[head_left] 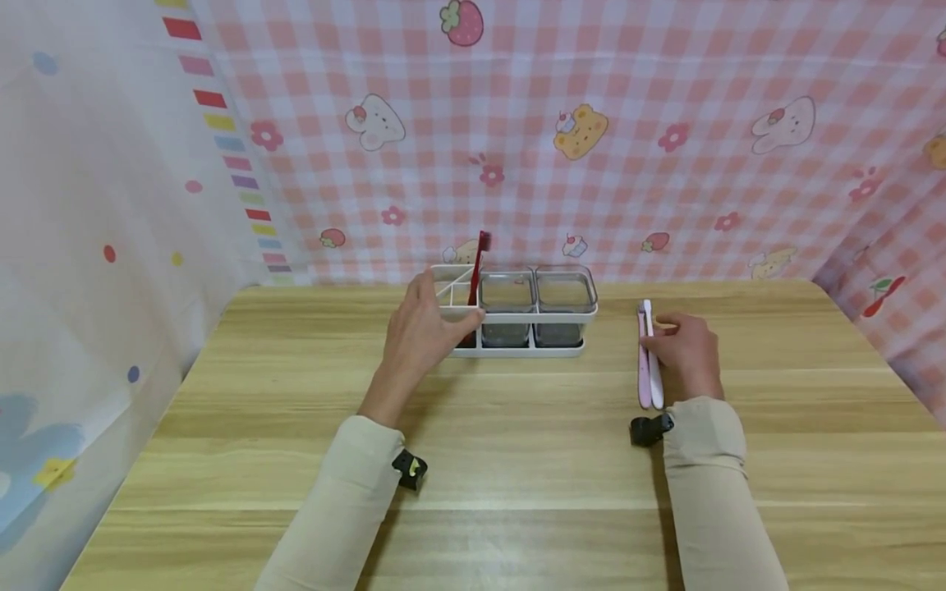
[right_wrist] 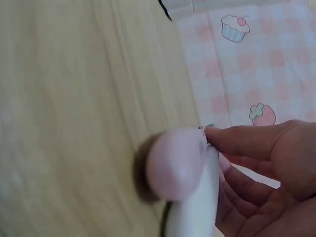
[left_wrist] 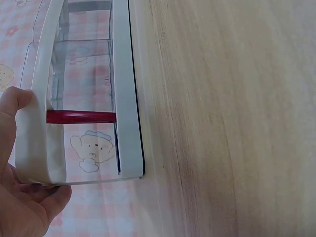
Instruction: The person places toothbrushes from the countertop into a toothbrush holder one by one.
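A white toothbrush holder (head_left: 529, 351) with two clear cups stands at the back of the table. My left hand (head_left: 423, 327) grips its left end, thumb on the front rail and fingers around the far side, as the left wrist view (left_wrist: 29, 143) also shows on the holder's frame. A red toothbrush (head_left: 476, 271) stands in the divided left section, bristles up. To the right, my right hand (head_left: 687, 349) pinches a pink toothbrush (head_left: 644, 373) and a white toothbrush (head_left: 655, 379) side by side. Their rounded handle ends point toward me; the pink one (right_wrist: 175, 163) is nearest the right wrist camera.
The two clear cups (head_left: 507, 291) sit side by side in the holder. Behind the wooden table (head_left: 532, 460) hangs a pink checked cloth (head_left: 517, 98), with a white patterned cloth (head_left: 148, 164) at the left. A black wrist camera (head_left: 410, 469) sits at the left cuff.
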`<state>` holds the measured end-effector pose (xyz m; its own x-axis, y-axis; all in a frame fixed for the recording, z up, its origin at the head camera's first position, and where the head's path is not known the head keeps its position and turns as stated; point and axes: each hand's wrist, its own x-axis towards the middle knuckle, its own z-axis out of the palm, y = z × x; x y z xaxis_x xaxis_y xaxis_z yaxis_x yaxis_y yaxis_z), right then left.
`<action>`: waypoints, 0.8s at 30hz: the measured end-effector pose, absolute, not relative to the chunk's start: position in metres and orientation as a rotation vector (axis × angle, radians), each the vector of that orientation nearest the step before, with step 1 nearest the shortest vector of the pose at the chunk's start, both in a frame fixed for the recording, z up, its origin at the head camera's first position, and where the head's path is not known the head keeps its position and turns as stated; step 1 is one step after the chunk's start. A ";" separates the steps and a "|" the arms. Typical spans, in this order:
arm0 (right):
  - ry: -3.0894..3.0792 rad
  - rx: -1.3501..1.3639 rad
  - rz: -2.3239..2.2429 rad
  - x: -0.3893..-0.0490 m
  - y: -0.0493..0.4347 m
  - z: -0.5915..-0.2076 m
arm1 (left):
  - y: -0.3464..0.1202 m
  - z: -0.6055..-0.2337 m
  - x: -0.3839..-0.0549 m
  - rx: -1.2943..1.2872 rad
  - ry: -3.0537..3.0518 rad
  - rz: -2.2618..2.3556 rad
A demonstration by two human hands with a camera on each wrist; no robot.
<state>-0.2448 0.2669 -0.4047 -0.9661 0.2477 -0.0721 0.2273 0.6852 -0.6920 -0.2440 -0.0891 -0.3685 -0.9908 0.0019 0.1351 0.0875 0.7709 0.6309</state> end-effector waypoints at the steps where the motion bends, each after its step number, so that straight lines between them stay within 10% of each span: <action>1: -2.855 -0.405 1.159 -0.245 0.268 -0.405 | -0.089 -0.368 -0.244 -0.072 -2.836 -1.020; 24: -2.320 -0.695 1.910 -0.246 0.281 -0.412 | -0.088 -0.367 -0.243 -0.053 -2.842 -1.042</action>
<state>-0.2464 0.2809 -0.4123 -0.8969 0.3740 -0.2359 0.3032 0.1319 -0.9437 -0.2430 -0.0882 -0.3674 -0.9928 -0.0063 0.1195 0.0724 0.7633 0.6419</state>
